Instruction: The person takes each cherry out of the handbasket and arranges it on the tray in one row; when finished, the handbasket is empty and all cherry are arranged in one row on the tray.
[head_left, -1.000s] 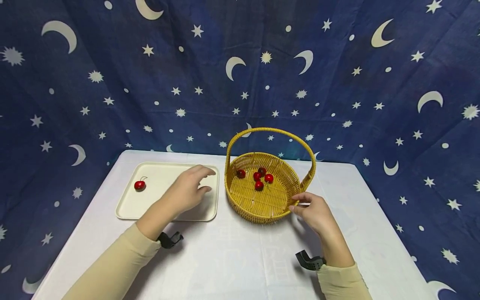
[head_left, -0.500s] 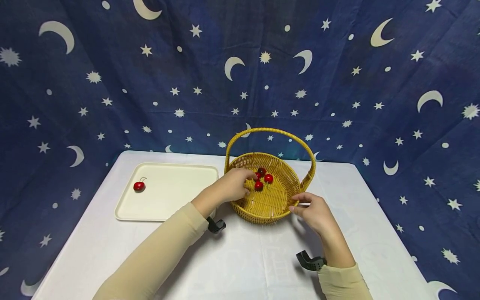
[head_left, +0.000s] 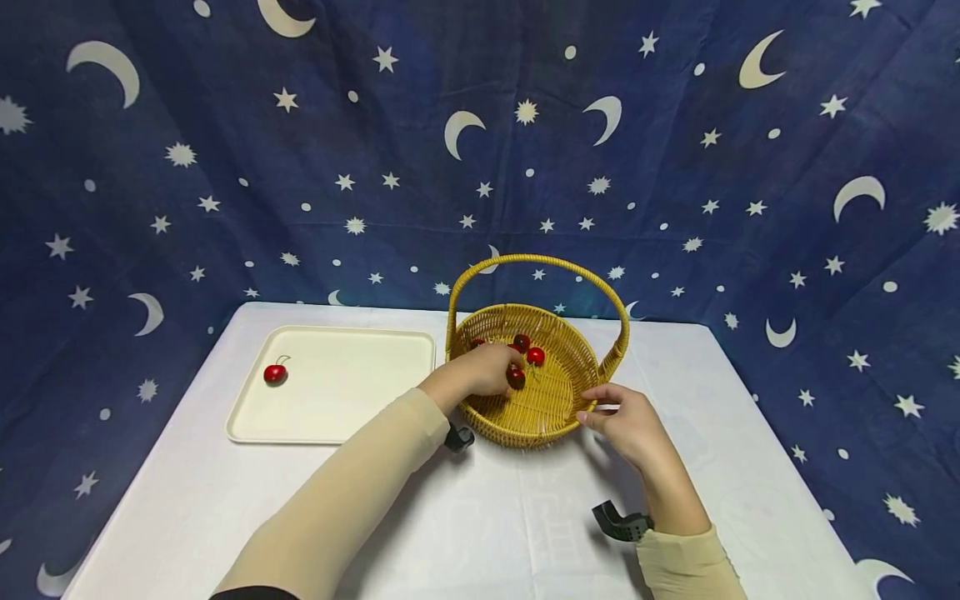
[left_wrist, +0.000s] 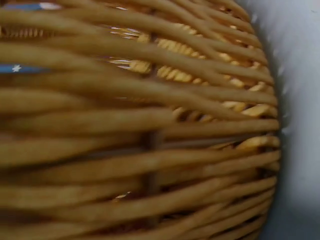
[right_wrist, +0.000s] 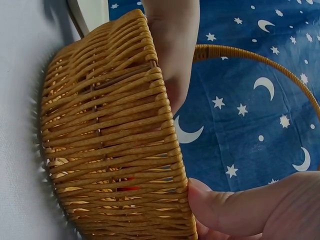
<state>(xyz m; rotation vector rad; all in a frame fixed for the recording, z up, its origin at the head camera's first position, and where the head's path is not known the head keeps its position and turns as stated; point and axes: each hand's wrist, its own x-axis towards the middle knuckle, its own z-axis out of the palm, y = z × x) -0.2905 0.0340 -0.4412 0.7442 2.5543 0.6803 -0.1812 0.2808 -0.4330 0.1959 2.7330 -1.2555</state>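
My left hand [head_left: 486, 368] reaches over the near left rim into the yellow wicker basket [head_left: 551, 408]. Its curled fingers and thumb pinch a dark red cherry [head_left: 516, 378]. Around it lie more cherries, among them a bright red one [head_left: 536, 357] and a darker one [head_left: 521, 342]; the hand partly hides others. On the basket's right side, my right hand [head_left: 626, 421] grips the rim between thumb and fingers, and the right wrist view shows its thumb [right_wrist: 215, 202] on the outer weave. Only the basket's outer wall [left_wrist: 150, 115] fills the left wrist view, with no fingers showing.
A cream rectangular tray [head_left: 352, 383] lies left of the basket, bearing one stemmed cherry [head_left: 275, 374]. The basket's tall handle [head_left: 540, 258] arches over its opening. White cloth [head_left: 480, 517] covers the table, and a blue star-and-moon curtain [head_left: 420, 167] hangs behind.
My left hand has moved right from above the tray into the basket and closed on a cherry, which has shifted slightly toward me. The right hand keeps its grip on the rim.
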